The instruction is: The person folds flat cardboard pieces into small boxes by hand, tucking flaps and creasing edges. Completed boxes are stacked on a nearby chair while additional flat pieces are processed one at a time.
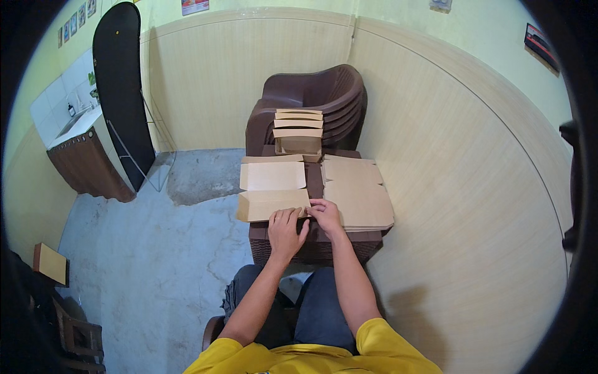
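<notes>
A partly folded brown cardboard box (272, 201) lies at the left of the dark brown table, its lighter panel (272, 176) spread out on the far side. My left hand (287, 233) has its fingers curled over the near edge of the box, thumb to the right. At the near right corner of the same box, my right hand (326, 216) pinches the cardboard; its fingertips are partly hidden. Just right of that hand is a stack of flat cardboard blanks (356, 192) with small slots along the edges.
Several folded cardboard boxes (299, 142) stand in a row at the table's far side. Behind them are stacked brown plastic chairs (339, 100). The woven-pattern table (293, 252) is before my knees. A panelled wall (461, 187) rises on the right; an ironing board (118, 81) leans far left.
</notes>
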Motion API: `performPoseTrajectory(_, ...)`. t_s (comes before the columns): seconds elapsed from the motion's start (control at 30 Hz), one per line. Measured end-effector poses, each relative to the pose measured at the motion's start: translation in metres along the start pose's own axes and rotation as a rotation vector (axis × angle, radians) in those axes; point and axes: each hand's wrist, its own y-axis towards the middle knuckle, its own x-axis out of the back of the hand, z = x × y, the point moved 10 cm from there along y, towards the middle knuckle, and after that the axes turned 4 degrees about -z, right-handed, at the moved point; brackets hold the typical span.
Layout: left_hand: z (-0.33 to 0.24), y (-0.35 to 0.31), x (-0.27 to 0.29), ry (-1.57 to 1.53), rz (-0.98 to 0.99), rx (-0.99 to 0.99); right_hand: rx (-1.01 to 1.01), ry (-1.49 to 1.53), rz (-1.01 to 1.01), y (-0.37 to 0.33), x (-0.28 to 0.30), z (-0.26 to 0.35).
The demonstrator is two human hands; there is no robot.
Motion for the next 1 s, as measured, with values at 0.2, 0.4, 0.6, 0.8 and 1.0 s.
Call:
performPoseTrajectory(0.2,0.042,0.001,-0.043,0.025,0.176,0.34,-0.024,-0.01,-0.072,-0.003,-0.005,-0.002)
performPoseTrajectory(0.4,0.075,0.0,-0.057,-0.173,0.279,0.567,0.068,-0.08,-0.188,-0.007,-0.011,-0.002)
performPoseTrajectory(0.6,0.083,-0.006,-0.061,-0.208,0.311,0.607,0.164,-0.046,-0.218,-0.014,-0.011,0.003)
performPoseTrajectory(0.8,0.094,-0.016,-0.072,-0.354,0.323,0.663,0.236,-0.088,-0.189,-0.024,-0.005,0.011)
performPoseTrajectory(1.0,0.091,-0.02,-0.069,-0.347,0.269,0.63,0.237,-0.073,-0.214,-0.026,-0.004,0.011)
